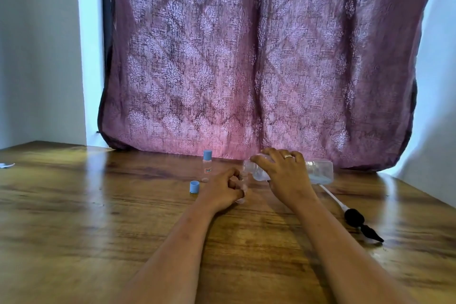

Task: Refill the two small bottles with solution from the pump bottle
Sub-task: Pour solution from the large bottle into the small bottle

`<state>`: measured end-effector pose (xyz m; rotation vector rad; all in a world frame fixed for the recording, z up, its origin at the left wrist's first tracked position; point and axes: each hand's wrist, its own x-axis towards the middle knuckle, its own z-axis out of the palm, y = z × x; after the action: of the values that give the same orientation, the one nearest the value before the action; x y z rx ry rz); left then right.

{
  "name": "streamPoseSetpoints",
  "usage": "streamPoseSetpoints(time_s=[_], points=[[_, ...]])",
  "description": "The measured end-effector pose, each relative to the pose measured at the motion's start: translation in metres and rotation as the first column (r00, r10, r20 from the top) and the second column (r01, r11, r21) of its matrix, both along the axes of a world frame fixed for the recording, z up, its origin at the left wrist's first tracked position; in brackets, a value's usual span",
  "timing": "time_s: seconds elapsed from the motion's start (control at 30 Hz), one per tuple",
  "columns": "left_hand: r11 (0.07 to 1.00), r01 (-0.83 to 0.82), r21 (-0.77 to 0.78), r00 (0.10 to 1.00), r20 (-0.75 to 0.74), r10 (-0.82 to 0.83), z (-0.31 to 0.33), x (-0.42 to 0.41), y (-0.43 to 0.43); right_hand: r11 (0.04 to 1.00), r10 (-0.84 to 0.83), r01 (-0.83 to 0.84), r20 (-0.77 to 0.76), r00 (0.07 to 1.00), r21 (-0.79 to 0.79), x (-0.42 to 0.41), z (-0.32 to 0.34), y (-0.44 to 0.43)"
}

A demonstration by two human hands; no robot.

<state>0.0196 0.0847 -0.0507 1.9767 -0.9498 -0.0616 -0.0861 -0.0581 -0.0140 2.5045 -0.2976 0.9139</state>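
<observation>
Step in hand: pouring into 1 of the 2 small bottles, judged from how the vessels meet.
Left hand: fingers curled round the open bottle, which stands on the tabletop with its neck clear above the knuckles.
Right hand: fingers wrapped over the pump bottle, gripping it from above. The bottle lies nearly on its side, its mouth beyond the fingertips and just over the open bottle's neck.
Solution: pale blue, pooled along the low side of the pump bottle behind the right palm. Whether a stream is running cannot be told.
Pump: off the bottle, lying on the tabletop well to the right of the right wrist, its white tube pointing back toward the bottle.
Cap: blue, loose on the tabletop just left of the left fingers.
Capped bottle: upright just beyond the left fingers, blue top on, and it looks nearly empty.
Progress: probably the 1st fill, with the 2nd bottle not yet opened.
Next move: a slow tilt with mouth held over neck, then levelling off before overflow, since the wide mouth could flood the narrow neck. After that, the cap goes back on and the capped bottle gets its turn.
Backdrop: a purple patterned curtain hangs beyond both hands.
</observation>
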Motion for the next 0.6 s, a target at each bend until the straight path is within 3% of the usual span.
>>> streamPoseSetpoints(time_s=[0.6], points=[[1.0,-0.013,0.013,1.0,0.011,0.013,0.0007,-0.0003,0.0002,1.0,0.003,-0.003,0.016,1.0,-0.009,-0.0019,0.0018,0.0023]])
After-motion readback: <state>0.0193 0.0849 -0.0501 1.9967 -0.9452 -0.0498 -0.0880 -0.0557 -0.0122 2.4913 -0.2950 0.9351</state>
